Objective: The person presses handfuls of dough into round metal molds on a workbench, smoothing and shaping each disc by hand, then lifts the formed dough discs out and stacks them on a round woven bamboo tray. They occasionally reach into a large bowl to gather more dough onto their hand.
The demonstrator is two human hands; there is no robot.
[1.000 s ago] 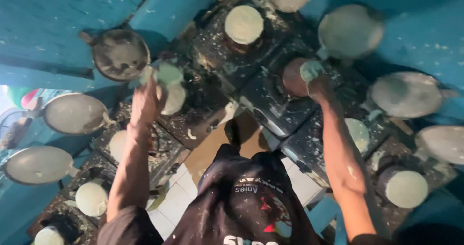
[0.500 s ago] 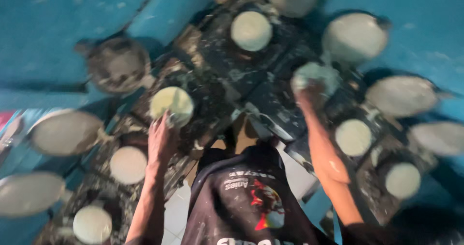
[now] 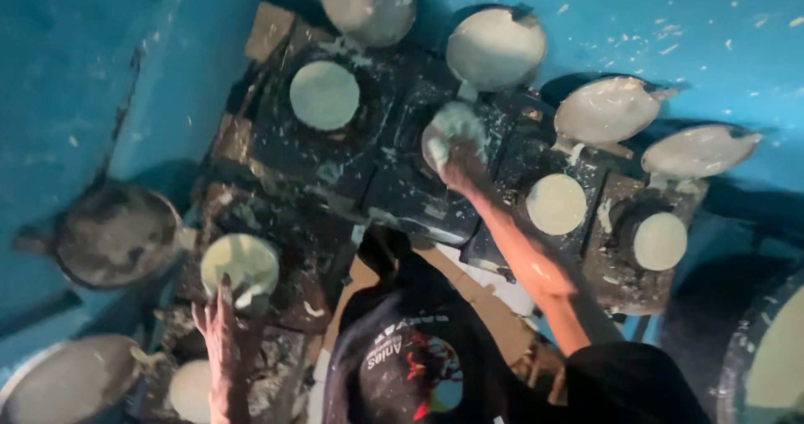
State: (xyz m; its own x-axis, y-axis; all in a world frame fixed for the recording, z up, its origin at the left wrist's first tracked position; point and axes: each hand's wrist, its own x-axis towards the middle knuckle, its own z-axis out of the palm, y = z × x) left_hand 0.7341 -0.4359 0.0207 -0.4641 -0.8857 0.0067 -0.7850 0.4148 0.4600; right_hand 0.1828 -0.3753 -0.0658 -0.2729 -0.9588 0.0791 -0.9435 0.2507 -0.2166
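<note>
Left hand point(image 3: 219, 340), fingers spread open and gripping nothing, reaches up so its fingertips touch the near pale disc point(image 3: 240, 265). Farther off, right hand point(image 3: 459, 163) lies cupped over a second disc point(image 3: 452, 135), grasp unclear.

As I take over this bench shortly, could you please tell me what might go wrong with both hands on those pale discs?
1. The right hand presses a pale round disc at arm's length; it might slip on the splattered dark press block.
2. The left hand only touches the pale green disc at its edge, so that disc could shift.
</note>
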